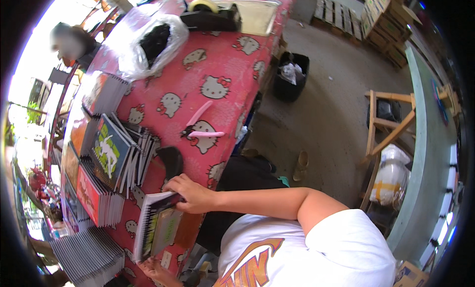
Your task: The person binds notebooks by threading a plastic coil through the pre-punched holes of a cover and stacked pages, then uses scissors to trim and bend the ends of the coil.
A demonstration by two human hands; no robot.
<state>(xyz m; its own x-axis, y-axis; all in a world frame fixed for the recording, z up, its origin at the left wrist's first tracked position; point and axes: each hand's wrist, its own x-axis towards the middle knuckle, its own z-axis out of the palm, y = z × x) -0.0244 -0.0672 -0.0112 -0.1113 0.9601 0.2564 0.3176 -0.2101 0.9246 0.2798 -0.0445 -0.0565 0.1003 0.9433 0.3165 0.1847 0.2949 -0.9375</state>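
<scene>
A spiral-bound notebook [161, 230] with a dark and green cover stands on edge near the table's front; more than one may be stacked there. My right hand [190, 193] grips its upper end, thumb and fingers closed around the corner. At the opposite end, my left hand [154, 269] has its fingertips pressed to the lower edge, partly cut off by the shadowy rim. Beyond lie piles of spiral notebooks: one with a dark green-patterned cover [110, 151], a red-covered pile [96, 198] and a tall grey pile [89, 255]. A black curved object [170, 160] lies close to my right hand.
Pink-handled pliers [203, 131] lie on the pink patterned table cover [188, 84]. Farther off are a clear plastic bag [158, 44] and a black tape dispenser [213, 17]. A black bin [291, 79] stands on the floor beside the table. A person [74, 44] is across the table.
</scene>
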